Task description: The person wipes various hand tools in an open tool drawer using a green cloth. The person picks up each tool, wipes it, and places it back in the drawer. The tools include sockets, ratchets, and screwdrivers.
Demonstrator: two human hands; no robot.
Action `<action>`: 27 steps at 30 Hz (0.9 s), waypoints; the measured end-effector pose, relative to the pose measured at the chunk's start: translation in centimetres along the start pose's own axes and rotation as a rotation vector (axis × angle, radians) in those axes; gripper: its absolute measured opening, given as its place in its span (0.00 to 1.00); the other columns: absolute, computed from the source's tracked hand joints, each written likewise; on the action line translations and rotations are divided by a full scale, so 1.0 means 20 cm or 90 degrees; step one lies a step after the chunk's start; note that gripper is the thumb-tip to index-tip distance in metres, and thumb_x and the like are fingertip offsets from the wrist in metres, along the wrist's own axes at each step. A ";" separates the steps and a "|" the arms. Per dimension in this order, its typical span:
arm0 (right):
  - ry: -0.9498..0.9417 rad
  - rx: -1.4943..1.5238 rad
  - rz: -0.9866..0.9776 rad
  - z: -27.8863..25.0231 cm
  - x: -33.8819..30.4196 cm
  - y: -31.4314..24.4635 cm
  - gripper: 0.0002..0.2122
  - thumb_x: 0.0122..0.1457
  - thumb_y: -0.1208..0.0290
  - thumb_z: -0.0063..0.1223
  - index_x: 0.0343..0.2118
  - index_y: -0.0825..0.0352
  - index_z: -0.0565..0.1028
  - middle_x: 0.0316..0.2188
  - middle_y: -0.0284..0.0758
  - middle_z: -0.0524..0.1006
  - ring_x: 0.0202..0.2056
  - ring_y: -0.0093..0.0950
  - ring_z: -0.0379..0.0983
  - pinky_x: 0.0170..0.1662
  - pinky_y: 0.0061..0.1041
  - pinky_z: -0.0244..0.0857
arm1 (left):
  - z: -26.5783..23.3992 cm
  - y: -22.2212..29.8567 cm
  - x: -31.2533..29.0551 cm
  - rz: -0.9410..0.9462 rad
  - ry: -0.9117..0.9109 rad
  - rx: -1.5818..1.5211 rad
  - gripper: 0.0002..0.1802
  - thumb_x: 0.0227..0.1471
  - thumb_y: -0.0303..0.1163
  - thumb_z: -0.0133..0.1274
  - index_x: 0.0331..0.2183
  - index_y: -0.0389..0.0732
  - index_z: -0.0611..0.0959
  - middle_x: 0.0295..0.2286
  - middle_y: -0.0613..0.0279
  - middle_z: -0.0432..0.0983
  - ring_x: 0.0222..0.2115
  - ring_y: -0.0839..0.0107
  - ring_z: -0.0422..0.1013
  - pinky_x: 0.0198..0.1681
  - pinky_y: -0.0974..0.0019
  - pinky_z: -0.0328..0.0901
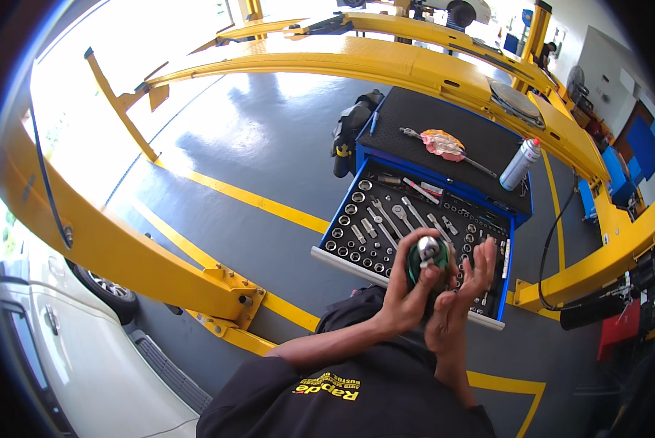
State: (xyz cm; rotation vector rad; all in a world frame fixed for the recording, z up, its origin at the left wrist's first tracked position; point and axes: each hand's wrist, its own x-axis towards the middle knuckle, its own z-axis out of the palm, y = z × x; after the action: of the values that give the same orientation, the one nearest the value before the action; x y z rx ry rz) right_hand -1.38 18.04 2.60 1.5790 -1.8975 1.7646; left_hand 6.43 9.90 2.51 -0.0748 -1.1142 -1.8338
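My left hand point(404, 296) is closed around a green tool with a shiny metal head point(427, 248), held upright in front of my chest. The head points toward me, and most of the tool's body is hidden. Just to the right, my right hand point(459, 299) has its fingers stretched and palm turned toward the tool. Whether that palm touches the tool I cannot tell. Below and beyond both hands is the pulled-out drawer point(357, 269) of a blue tool cart. It holds several sockets point(344, 220), ratchets point(400, 213) and extension bars in a black tray.
On the cart's black top point(408, 109) lie a metal bar with an orange-pink rag point(443, 144) and a spray can point(521, 164). Yellow lift beams point(386, 62) cross beyond the cart. A yellow lift arm point(138, 233) and a white car point(86, 350) are at left.
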 end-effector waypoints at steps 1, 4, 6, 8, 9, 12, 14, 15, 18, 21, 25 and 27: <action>-0.022 0.050 -0.010 0.03 -0.02 0.00 0.35 0.73 0.42 0.37 0.71 0.66 0.57 0.74 0.53 0.39 0.72 0.51 0.45 0.69 0.50 0.50 | -0.01 0.04 0.05 -0.012 0.043 -0.042 0.25 0.71 0.38 0.51 0.62 0.41 0.63 0.40 0.60 0.72 0.37 0.75 0.70 0.43 0.69 0.69; -0.199 0.135 0.174 0.07 -0.08 -0.04 0.23 0.73 0.55 0.47 0.59 0.71 0.67 0.53 0.50 0.72 0.50 0.39 0.75 0.49 0.39 0.68 | -0.03 0.20 0.19 -0.063 0.175 -0.149 0.19 0.72 0.48 0.48 0.51 0.43 0.70 0.26 0.68 0.66 0.25 0.81 0.62 0.29 0.73 0.63; -0.285 0.149 0.239 0.06 -0.12 -0.03 0.18 0.72 0.59 0.49 0.52 0.72 0.70 0.38 0.45 0.78 0.37 0.35 0.79 0.39 0.36 0.68 | -0.08 0.25 0.19 -0.076 0.120 -0.163 0.25 0.71 0.58 0.41 0.49 0.44 0.71 0.21 0.68 0.62 0.19 0.80 0.60 0.24 0.73 0.60; -0.236 0.143 0.182 0.09 -0.13 -0.02 0.14 0.72 0.63 0.50 0.45 0.72 0.71 0.24 0.40 0.76 0.26 0.32 0.76 0.31 0.33 0.65 | -0.09 0.28 0.18 -0.112 0.059 -0.190 0.37 0.69 0.68 0.30 0.44 0.43 0.72 0.16 0.67 0.60 0.13 0.77 0.58 0.17 0.72 0.58; -0.229 0.148 0.181 0.10 -0.13 -0.03 0.14 0.72 0.63 0.50 0.44 0.72 0.72 0.24 0.38 0.76 0.25 0.31 0.75 0.31 0.32 0.64 | -0.08 0.29 0.17 -0.123 0.074 -0.196 0.37 0.69 0.68 0.30 0.44 0.42 0.73 0.17 0.66 0.63 0.13 0.78 0.60 0.18 0.73 0.60; -0.229 0.183 0.212 0.11 -0.12 -0.07 0.14 0.72 0.62 0.51 0.42 0.72 0.73 0.23 0.35 0.74 0.24 0.27 0.71 0.30 0.30 0.63 | -0.10 0.31 0.17 -0.129 0.091 -0.198 0.40 0.70 0.66 0.28 0.47 0.39 0.77 0.24 0.60 0.76 0.19 0.76 0.71 0.25 0.73 0.70; -0.260 0.236 0.278 0.07 -0.12 -0.10 0.14 0.71 0.62 0.53 0.42 0.71 0.73 0.22 0.31 0.73 0.24 0.23 0.69 0.29 0.28 0.61 | -0.10 0.35 0.20 -0.123 0.234 -0.119 0.39 0.71 0.64 0.29 0.54 0.39 0.76 0.28 0.54 0.80 0.23 0.72 0.75 0.28 0.71 0.72; -0.263 0.235 0.278 0.07 -0.12 -0.10 0.16 0.71 0.60 0.53 0.44 0.71 0.73 0.23 0.28 0.72 0.25 0.19 0.66 0.29 0.23 0.59 | -0.09 0.37 0.21 -0.121 0.304 -0.077 0.39 0.71 0.64 0.30 0.57 0.40 0.75 0.30 0.51 0.82 0.25 0.71 0.77 0.29 0.70 0.73; -0.247 0.231 0.281 0.08 -0.11 -0.09 0.19 0.72 0.55 0.54 0.49 0.71 0.74 0.24 0.21 0.69 0.26 0.10 0.60 0.28 0.15 0.53 | -0.17 0.33 0.21 -0.075 0.284 -0.121 0.36 0.73 0.58 0.29 0.64 0.40 0.69 0.47 0.41 0.81 0.41 0.62 0.81 0.46 0.64 0.77; -0.200 0.226 0.291 0.11 -0.12 -0.12 0.19 0.71 0.56 0.56 0.48 0.70 0.75 0.24 0.20 0.68 0.26 0.10 0.59 0.28 0.15 0.52 | -0.19 0.32 0.22 -0.036 0.294 -0.128 0.33 0.74 0.54 0.29 0.66 0.40 0.64 0.57 0.39 0.73 0.52 0.57 0.77 0.55 0.59 0.75; -0.240 0.220 0.314 0.09 -0.12 -0.11 0.18 0.71 0.55 0.56 0.47 0.70 0.75 0.24 0.20 0.68 0.25 0.10 0.59 0.28 0.15 0.52 | -0.22 0.35 0.25 0.026 0.284 -0.054 0.35 0.73 0.57 0.29 0.67 0.40 0.62 0.62 0.43 0.67 0.61 0.58 0.68 0.60 0.56 0.72; -0.261 0.232 0.321 0.08 -0.13 -0.10 0.18 0.71 0.56 0.55 0.47 0.70 0.75 0.24 0.22 0.70 0.25 0.11 0.61 0.29 0.16 0.54 | -0.22 0.34 0.25 0.031 0.227 -0.118 0.39 0.72 0.60 0.28 0.68 0.39 0.59 0.66 0.45 0.62 0.66 0.59 0.62 0.65 0.54 0.67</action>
State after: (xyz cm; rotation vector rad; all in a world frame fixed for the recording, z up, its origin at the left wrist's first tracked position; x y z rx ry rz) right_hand 2.09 18.73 1.57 1.8108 -2.4493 2.2287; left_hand 10.52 2.42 6.78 0.1130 -0.6877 -1.8159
